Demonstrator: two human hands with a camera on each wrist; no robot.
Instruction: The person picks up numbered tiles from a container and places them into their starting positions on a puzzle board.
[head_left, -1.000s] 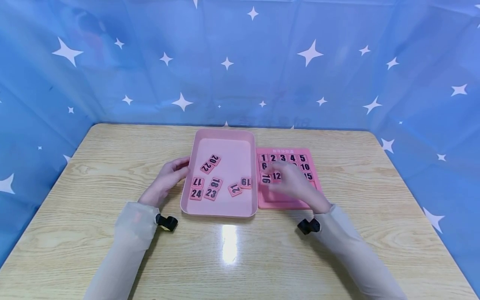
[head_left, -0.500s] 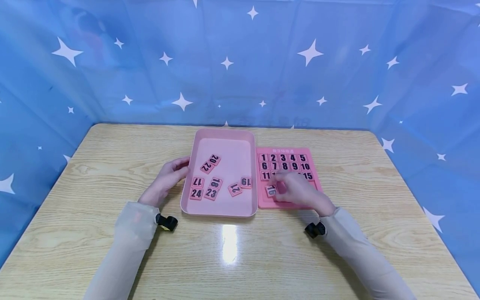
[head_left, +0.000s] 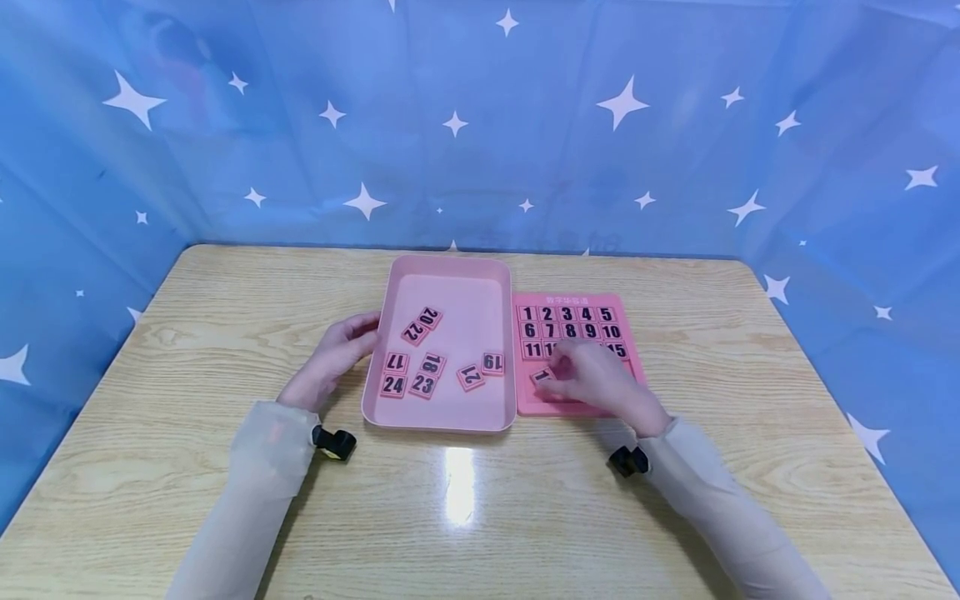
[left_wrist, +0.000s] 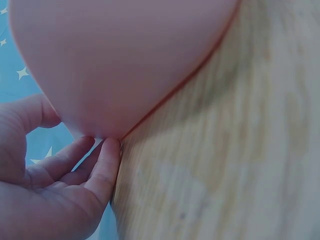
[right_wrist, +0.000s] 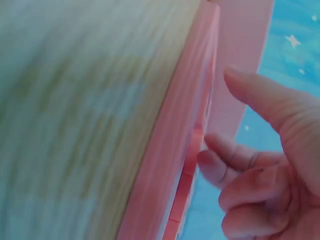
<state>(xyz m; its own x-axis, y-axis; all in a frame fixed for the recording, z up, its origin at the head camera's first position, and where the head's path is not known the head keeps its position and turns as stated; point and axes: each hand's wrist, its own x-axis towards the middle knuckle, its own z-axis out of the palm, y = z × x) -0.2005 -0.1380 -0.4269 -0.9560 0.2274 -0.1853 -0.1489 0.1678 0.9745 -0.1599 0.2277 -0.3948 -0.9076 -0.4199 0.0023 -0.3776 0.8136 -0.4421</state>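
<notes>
My left hand [head_left: 335, 358] rests against the outer left wall of a pink tray [head_left: 457, 275], fingertips touching it in the left wrist view. My right hand [head_left: 596, 379] is over the lower part of a pink number board [head_left: 528, 407]. Its thumb and index finger are spread apart in the right wrist view, with the other fingers bent. By these fingertips, in the head view, a number tile [head_left: 541, 377] lies tilted below the 11, partly covered. Rows of tiles from 1 to 15 fill the board's upper part, some hidden by the hand.
Several loose tiles lie in the tray, among them 20 and 22 [head_left: 414, 332], 17 and 24 [head_left: 393, 385], 18 and 23 [head_left: 423, 385], and 21 and 19 [head_left: 492, 363]. Tray and board stand side by side on a wooden table [head_left: 337, 517]. A blue starred cloth [head_left: 480, 167] hangs behind.
Tile 16 has come down from the left of the third row to the space below, where it has turned. The right hand moved slightly down and right; the left stays put.
</notes>
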